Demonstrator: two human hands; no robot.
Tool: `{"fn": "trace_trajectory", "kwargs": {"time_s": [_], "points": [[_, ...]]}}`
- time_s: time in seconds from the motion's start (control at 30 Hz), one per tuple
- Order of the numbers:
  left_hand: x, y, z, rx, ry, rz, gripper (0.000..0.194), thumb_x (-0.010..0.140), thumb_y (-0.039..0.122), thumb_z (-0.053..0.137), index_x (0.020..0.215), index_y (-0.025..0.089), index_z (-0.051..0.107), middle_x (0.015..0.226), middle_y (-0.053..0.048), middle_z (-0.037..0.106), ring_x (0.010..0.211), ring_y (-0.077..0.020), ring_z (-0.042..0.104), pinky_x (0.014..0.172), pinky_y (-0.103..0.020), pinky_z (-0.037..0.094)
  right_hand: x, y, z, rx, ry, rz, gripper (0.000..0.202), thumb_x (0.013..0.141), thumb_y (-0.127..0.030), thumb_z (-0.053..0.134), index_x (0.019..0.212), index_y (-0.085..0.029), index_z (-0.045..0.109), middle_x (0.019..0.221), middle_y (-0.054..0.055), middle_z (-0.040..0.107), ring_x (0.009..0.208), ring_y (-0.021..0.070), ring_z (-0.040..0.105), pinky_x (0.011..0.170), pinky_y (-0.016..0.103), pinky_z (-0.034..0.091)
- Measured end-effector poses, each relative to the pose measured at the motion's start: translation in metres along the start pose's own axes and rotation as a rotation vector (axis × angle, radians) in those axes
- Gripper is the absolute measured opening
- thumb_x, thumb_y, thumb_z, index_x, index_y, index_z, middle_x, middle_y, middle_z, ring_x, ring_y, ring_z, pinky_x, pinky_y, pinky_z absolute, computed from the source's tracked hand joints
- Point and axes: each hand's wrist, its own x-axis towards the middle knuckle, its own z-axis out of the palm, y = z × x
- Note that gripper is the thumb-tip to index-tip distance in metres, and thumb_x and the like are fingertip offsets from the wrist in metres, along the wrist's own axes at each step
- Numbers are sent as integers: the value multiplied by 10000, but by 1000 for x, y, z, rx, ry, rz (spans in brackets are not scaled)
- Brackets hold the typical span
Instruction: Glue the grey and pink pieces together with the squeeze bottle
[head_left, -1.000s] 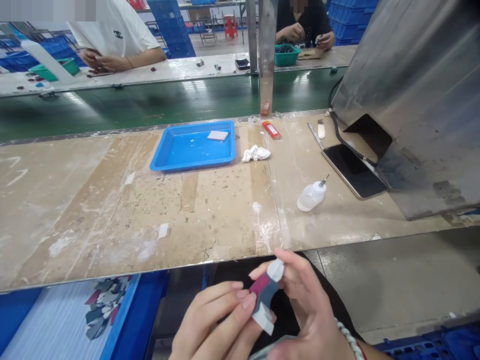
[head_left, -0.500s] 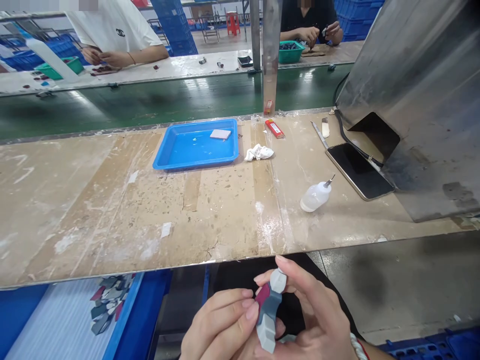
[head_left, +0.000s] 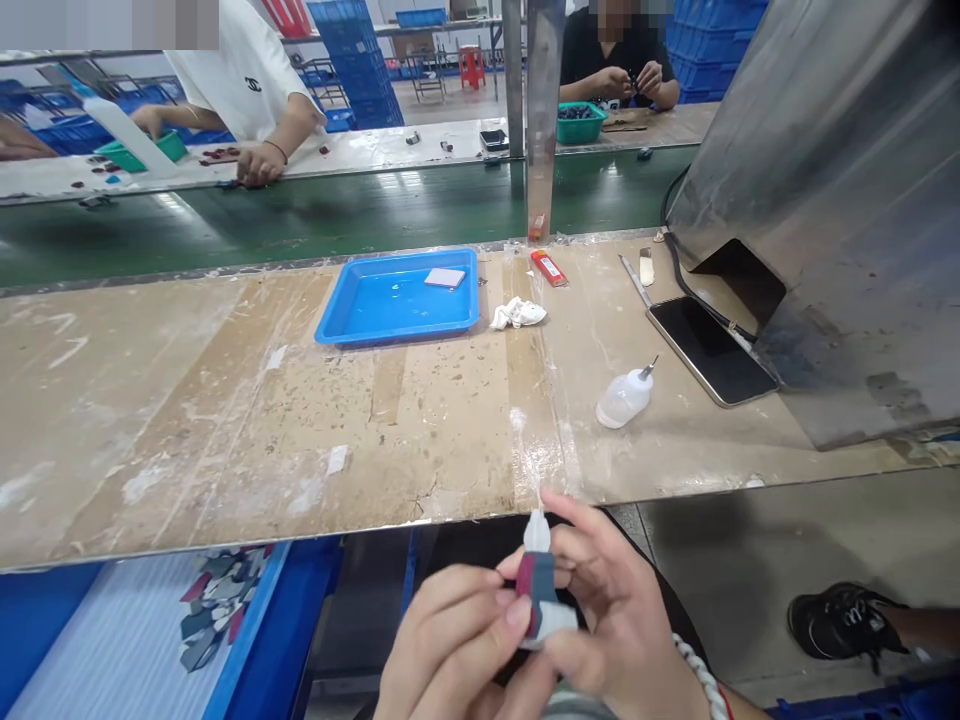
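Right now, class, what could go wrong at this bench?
The piece, held by the left hand and right hand, is off the table's near edge, so a slip might drop it onto the lap or floor. The bottle sits near the phone; if knocked over, it could leak that way.

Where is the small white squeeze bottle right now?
In the head view, the squeeze bottle lies on the workbench, right of the crumpled white cloth and just left of the phone.
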Motion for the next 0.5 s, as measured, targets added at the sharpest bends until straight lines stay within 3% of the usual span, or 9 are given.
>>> {"fn": "trace_trajectory", "kwargs": {"time_s": [0.07,0.17,0.33,0.5], "points": [[1,-3,2,42,-87,-69,173,864,256,788,1004,169,733,1003,-67,685,1025,-266,661,811,-387,612,3,1,-4,307,-45,214,503,882,-361,761,1349,-291,591,948,27,774,754,135,748,697,202,605],[0,-8,2,51,-222,-104,312,919,405,725,1160,209,692,1209,-100,650,1231,-323,565,982,-474,543,4,1,-5,464,-75,390,410,947,-433,674,1271,-184,637,814,50,743,703,139,727,635,202,562],[-2,-15,2,15,-237,-58,236,926,144,691,1161,161,684,1073,-67,701,1155,-253,600,961,-375,533,5,2,-3,388,-67,449,330,984,-493,598,1069,-180,659,750,25,697,627,121,678,652,219,533],[0,-17,-1,43,-237,-76,157,943,215,693,1090,160,704,1026,-69,705,1126,-251,595,947,-374,528,5,5,-5,148,-31,408,349,978,-503,602,910,-168,677,771,15,645,677,103,623,657,192,513]]}}
